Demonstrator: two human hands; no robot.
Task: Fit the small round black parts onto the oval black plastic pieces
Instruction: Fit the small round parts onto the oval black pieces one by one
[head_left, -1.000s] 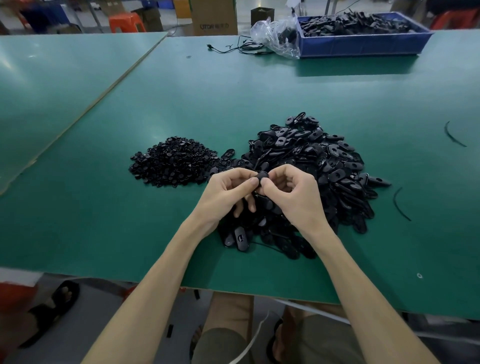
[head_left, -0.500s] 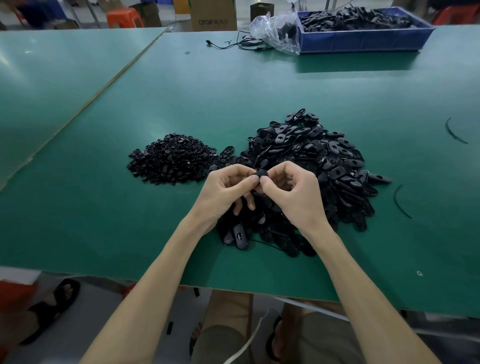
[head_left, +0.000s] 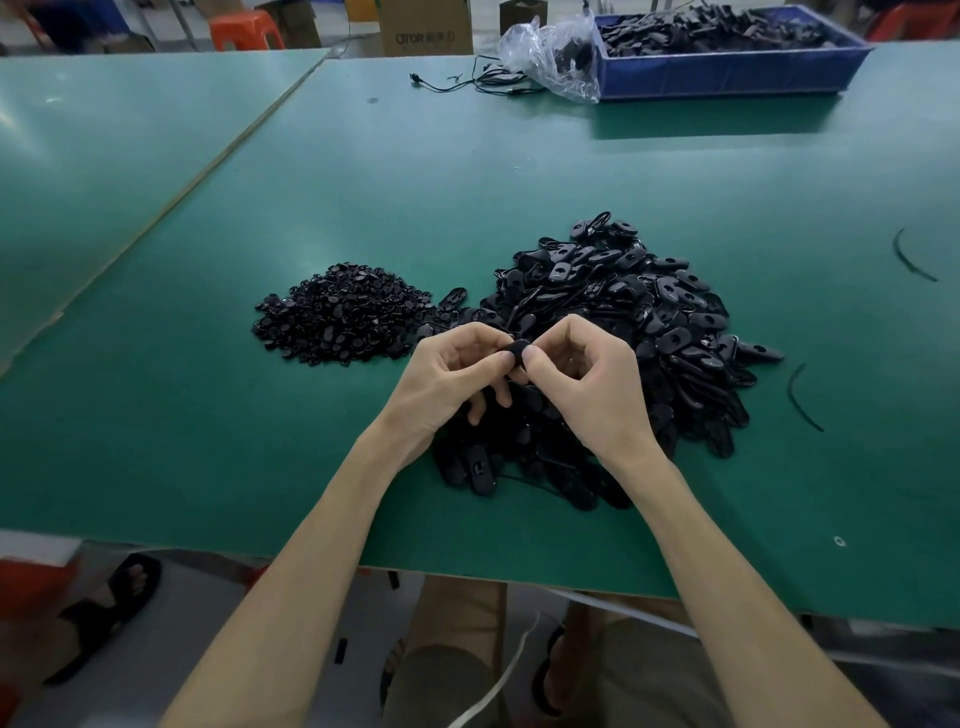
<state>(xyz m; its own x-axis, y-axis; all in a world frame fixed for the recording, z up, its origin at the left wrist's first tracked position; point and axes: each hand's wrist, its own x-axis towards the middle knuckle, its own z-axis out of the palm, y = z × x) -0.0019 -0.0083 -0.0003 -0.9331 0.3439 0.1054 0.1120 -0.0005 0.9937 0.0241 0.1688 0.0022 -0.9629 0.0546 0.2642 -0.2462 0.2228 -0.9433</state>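
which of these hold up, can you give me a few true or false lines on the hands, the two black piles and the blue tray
1. The left hand and the right hand both pinch one small black part between their fingertips. True.
2. The pile of round parts lies to the right of the pile of oval pieces. False: it lies to the left of it.
3. The blue tray at the far edge of the table is empty. False: it holds black pieces.
4. A clear plastic bag lies against the tray's left end. True.
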